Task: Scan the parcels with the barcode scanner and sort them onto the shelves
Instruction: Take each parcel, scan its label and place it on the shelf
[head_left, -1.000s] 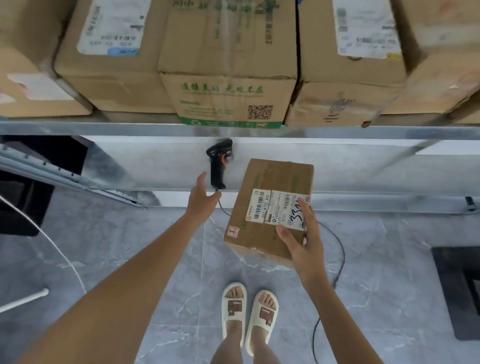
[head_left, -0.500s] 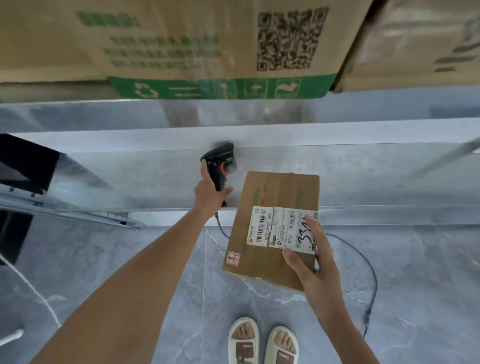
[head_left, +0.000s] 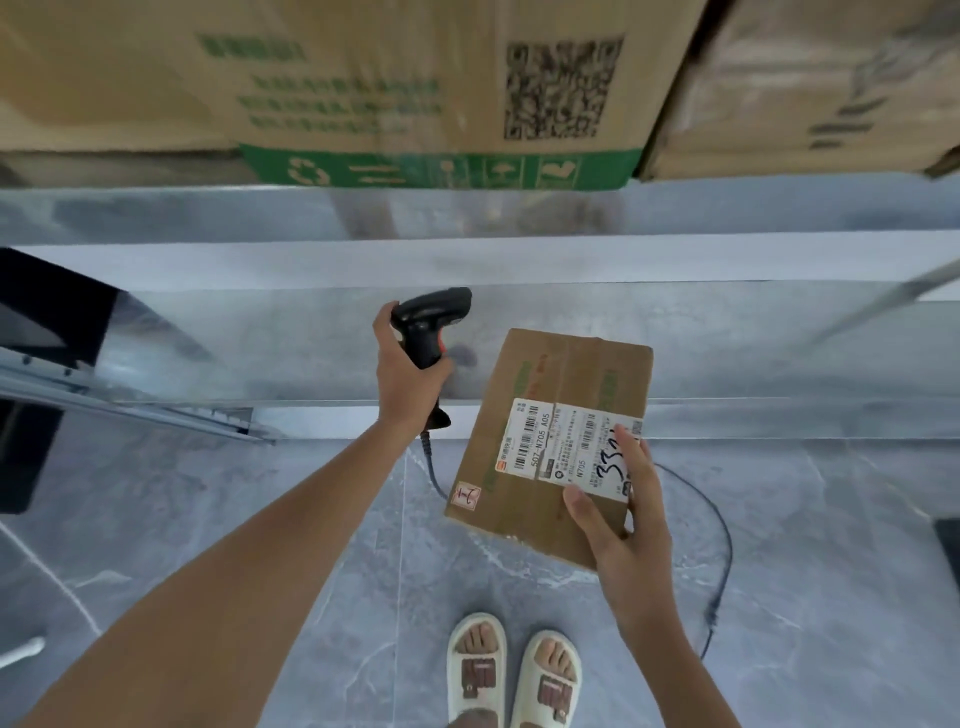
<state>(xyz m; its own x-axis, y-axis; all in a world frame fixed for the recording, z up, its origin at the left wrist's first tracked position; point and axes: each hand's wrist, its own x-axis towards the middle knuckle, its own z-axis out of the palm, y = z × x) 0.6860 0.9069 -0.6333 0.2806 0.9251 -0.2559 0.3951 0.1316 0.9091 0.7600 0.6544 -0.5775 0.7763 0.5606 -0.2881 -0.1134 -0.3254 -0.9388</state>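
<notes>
At the far left we see a dark object beside the lower shelf, and a thin white line crosses the grey marble floor below it. Our left arm reaches forward from the lower left corner of the view. Our left hand is curled around the handle of the black barcode scanner, so it holds the scanner firmly. The head of the scanner is above the shiny surface of the lower shelf and it points to the right. Its grey cable hangs down from the handle, passes behind the parcel and makes a wide loop on the floor at the right.

Just right of the scanner is the parcel, a brown cardboard box. It is tilted, and its far end is over the front edge of the lower shelf while its near end is over the floor. It carries a white shipping label with barcodes and black handwritten digits. Our right hand grips the near right corner of the parcel: the thumb lies on the top face and the fingers partly cover the label.

On the upper shelf stand large cardboard boxes; the middle box has green print and a QR code, and another box is at its right. Under the parcel, our feet wear white slippers
</notes>
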